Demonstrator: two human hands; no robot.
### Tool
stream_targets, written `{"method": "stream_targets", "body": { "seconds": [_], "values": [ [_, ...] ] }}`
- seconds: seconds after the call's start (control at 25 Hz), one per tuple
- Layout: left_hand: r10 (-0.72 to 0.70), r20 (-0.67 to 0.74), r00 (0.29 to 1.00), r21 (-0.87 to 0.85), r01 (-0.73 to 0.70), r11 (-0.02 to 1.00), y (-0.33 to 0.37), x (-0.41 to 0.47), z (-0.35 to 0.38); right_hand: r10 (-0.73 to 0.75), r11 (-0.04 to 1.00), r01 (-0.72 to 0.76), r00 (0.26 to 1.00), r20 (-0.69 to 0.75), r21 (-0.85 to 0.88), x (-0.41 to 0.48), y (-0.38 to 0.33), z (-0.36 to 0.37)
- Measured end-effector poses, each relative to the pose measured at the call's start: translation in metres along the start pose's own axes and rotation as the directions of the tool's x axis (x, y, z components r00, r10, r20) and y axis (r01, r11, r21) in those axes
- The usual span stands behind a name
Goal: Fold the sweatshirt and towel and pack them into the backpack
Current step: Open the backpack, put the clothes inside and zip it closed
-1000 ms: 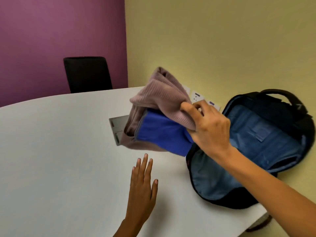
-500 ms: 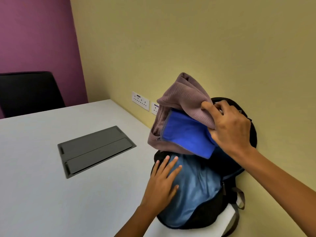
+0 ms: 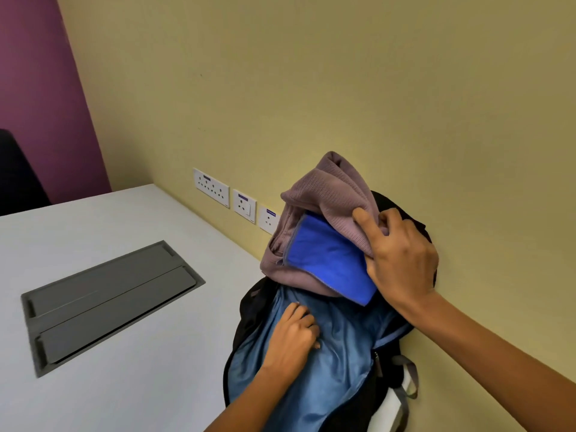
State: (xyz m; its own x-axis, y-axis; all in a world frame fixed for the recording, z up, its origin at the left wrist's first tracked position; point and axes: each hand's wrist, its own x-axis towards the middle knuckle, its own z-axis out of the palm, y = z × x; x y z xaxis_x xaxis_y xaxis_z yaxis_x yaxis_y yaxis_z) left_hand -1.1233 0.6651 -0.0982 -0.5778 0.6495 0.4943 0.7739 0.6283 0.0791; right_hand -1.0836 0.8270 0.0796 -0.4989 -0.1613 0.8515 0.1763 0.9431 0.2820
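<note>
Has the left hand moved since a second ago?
Yes: left hand went from the table rightwards, away from the grey hatch, onto the backpack lining.

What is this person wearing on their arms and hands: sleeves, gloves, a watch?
Nothing shows. The left hand and right hand are bare, with no gloves, rings or watch visible, and no sleeve comes into view up to the picture's edge.

1. The sweatshirt (image 3: 330, 188): mauve knitted cloth, ribbed, matt.
2. The towel (image 3: 327, 263): blue cloth, fine smooth nap, matt.
3. The backpack (image 3: 249, 310): black woven cloth outside, matt. Its lining (image 3: 336, 363) is thin blue cloth, creased, with a faint sheen.
4. The strap (image 3: 411, 378): grey woven webbing.
5. The table (image 3: 124, 400): white top, smooth, matt.
6. The cable hatch (image 3: 109, 294): grey, smooth, matt; metal or plastic cannot be told.
7. The wall sockets (image 3: 212, 188): white glossy plastic.
</note>
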Motion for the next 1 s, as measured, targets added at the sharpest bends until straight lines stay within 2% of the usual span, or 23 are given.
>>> {"method": "stream_targets", "body": {
  "seconds": [0.12, 0.32, 0.44, 0.64, 0.76, 0.92, 1.0],
  "values": [
    [0.041, -0.104, 0.994, -0.048, -0.046, 0.998, -0.009, -0.003, 0.001, -0.066, 0.996, 0.065, 0.998, -0.006, -0.055, -0.01, -0.005, 0.01],
    [-0.016, -0.266, 0.964, -0.053, 0.002, 0.999, -0.03, -0.022, -0.02, -0.179, 0.978, 0.185, 0.981, 0.076, -0.092, -0.028, 0.005, 0.011],
    [-0.063, -0.267, 0.962, -0.019, 0.06, 0.998, -0.044, -0.035, -0.035, -0.222, 0.966, 0.236, 0.967, 0.126, -0.11, -0.038, 0.024, 0.006],
    [-0.017, -0.32, 0.947, -0.004, 0.017, 1.0, -0.033, -0.03, -0.044, -0.243, 0.963, 0.253, 0.964, 0.111, -0.097, -0.042, 0.009, 0.013],
    [-0.019, -0.318, 0.948, 0.004, 0.021, 1.0, -0.037, -0.028, -0.051, -0.259, 0.962, 0.27, 0.952, 0.161, -0.051, -0.044, -0.001, 0.03],
    [-0.15, -0.27, 0.951, -0.062, 0.138, 0.989, -0.037, -0.056, -0.052, -0.226, 0.972, 0.234, 0.952, 0.208, -0.015, -0.039, 0.012, 0.046],
    [-0.218, -0.202, 0.955, -0.086, 0.204, 0.975, -0.035, -0.065, -0.049, -0.191, 0.98, 0.2, 0.958, 0.212, -0.019, -0.038, 0.01, 0.045]
  ]
}}
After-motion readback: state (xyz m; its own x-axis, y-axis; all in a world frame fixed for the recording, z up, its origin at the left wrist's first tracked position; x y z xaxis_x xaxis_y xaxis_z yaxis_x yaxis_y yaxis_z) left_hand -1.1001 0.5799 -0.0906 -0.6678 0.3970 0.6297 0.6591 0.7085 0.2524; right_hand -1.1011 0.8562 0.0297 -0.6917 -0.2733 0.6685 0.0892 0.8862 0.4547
